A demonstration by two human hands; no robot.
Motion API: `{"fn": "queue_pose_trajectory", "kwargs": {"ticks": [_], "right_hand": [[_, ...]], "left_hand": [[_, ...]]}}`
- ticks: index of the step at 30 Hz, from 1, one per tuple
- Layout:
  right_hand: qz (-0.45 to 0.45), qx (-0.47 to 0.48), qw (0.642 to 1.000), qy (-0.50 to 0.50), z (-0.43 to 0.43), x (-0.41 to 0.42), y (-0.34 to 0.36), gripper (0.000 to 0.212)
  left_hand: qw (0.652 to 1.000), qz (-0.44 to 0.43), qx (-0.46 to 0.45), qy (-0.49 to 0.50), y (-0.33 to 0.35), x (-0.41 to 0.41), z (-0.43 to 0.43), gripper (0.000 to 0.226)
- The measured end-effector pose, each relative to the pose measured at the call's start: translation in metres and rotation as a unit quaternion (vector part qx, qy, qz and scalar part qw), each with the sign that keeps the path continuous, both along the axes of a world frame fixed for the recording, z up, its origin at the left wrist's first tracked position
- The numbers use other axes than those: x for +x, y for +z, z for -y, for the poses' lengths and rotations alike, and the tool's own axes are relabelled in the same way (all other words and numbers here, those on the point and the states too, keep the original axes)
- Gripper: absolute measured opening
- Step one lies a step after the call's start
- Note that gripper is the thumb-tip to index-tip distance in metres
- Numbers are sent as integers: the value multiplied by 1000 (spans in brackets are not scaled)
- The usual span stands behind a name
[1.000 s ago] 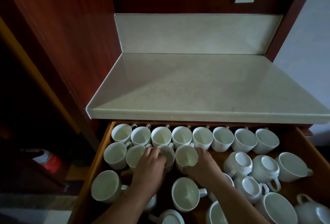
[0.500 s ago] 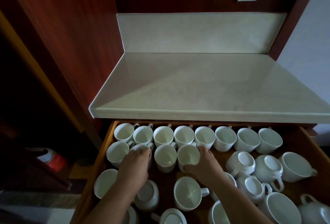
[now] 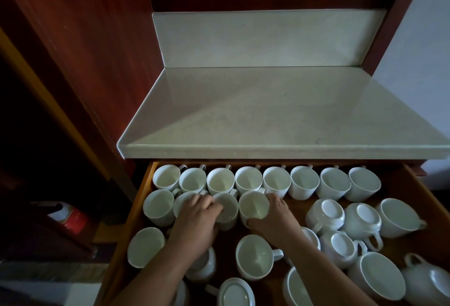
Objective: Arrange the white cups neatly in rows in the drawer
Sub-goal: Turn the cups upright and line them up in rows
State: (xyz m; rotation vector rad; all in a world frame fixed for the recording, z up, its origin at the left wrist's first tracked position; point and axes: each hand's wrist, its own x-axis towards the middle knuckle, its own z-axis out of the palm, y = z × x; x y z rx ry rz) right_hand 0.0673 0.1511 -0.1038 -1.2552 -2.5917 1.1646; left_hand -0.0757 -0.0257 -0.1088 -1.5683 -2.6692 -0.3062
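The open wooden drawer [image 3: 418,184] holds many white cups. A back row of several upright cups [image 3: 304,181] runs under the counter edge. A second row starts at the left with an upright cup [image 3: 158,205]. My left hand [image 3: 197,220] lies over the second and third cups of that row, fingers curled on the rim of the third cup [image 3: 229,208]. My right hand [image 3: 275,218] grips the fourth cup [image 3: 253,204] from its right side, thumb at the near rim. Loose cups [image 3: 253,254] lie in front.
Upside-down cups [image 3: 331,213] and tilted ones [image 3: 399,215] crowd the drawer's right half. A pale stone counter [image 3: 280,115] overhangs the drawer's back. A red wood panel [image 3: 85,50] stands left, with a red-and-white container [image 3: 70,215] low beside the drawer.
My left hand has shifted right, from the second cup of the second row to the third cup's rim. My right hand stays on the fourth cup.
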Motion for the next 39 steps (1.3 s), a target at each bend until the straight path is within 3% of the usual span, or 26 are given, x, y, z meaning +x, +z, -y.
{"fn": "queue_pose_trajectory", "kwargs": {"ticks": [4,9,13,16,20,24,29,34,39], "right_hand": [[-1,-1,1000,9,0,2,0,87],[18,-5,1000,23,-10,9,18,82],[18,59,998,0,-60,41,57,50],[69,135,988,-3,-104,79,75,41],[158,145,974,79,-128,110,66,61],[174,204,954,136,-129,117,41,70],[198,243,938,149,-122,110,24,74],[187,234,946,126,-123,110,19,71],[137,208,964,87,-129,117,21,70]], "left_hand": [[999,-26,-21,-24,-5,-1,-5,18],[999,-24,-45,4,2,6,-9,22],[997,70,7,-20,34,31,-33,33],[985,161,30,-55,54,64,-68,33],[969,231,-50,-66,46,112,-111,42],[965,232,-116,-25,26,144,-141,66],[946,249,-207,17,22,162,-159,77],[946,265,-176,56,29,168,-157,65],[922,356,-31,147,47,158,-138,51]]}}
